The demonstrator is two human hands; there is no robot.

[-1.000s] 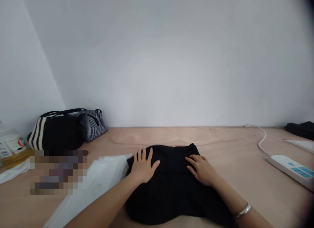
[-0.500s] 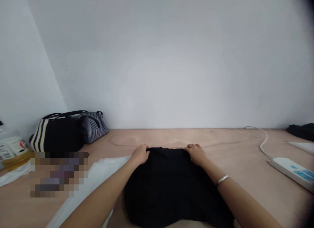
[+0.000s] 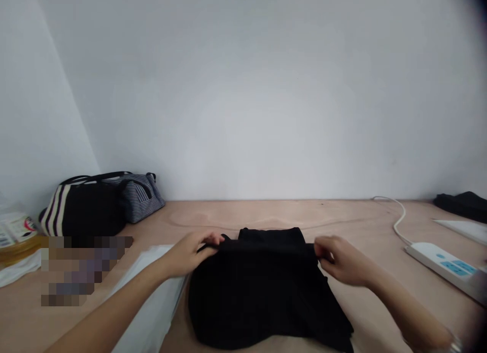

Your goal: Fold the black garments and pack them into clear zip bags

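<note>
A black garment [image 3: 262,287] lies folded on the wooden table [image 3: 236,216] right in front of me. My left hand [image 3: 192,254] pinches its upper left edge, fingers closed on the cloth. My right hand [image 3: 340,261] pinches the upper right edge the same way. Between the two hands the top layer is pulled taut and lifted a little off the rest of the garment. Both forearms reach in from the bottom of the view.
A clear plastic bag [image 3: 152,292] lies left of the garment. A striped bag [image 3: 99,203] sits at the back left by the wall. A white power strip [image 3: 441,264] with its cable lies right. Dark cloth [image 3: 462,206] is at the far right.
My hands first lay flat on the garment, then slid to its far edge. Now they have moved apart to the sides, pinched the cloth and drawn a layer up towards me.
</note>
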